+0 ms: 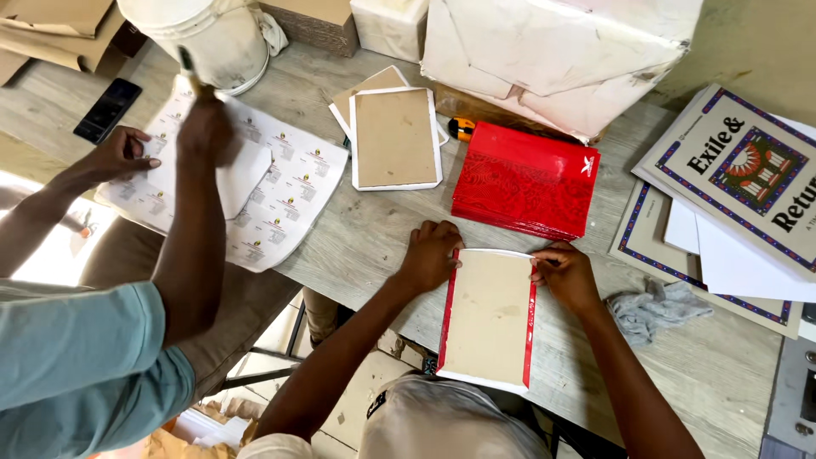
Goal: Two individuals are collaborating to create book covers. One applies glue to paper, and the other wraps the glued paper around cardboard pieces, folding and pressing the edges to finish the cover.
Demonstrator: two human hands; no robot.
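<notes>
A brown board laid on a red cover sheet (489, 319), with white flaps folded at its top and bottom, lies at the near table edge. My left hand (429, 255) presses down on its top left corner, fingers curled over the red edge. My right hand (565, 274) grips the top right corner the same way. Just beyond my hands sits a stack of finished red covers (525, 180).
A co-worker in a teal shirt (85, 357) at the left brushes a white sheet (242, 174) over printed pages, beside a white bucket (208, 38). White-edged boards (395, 136), a yellow cutter (461, 127), a phone (106, 109), a grey cloth (659, 306) and printed covers (748, 170) lie around.
</notes>
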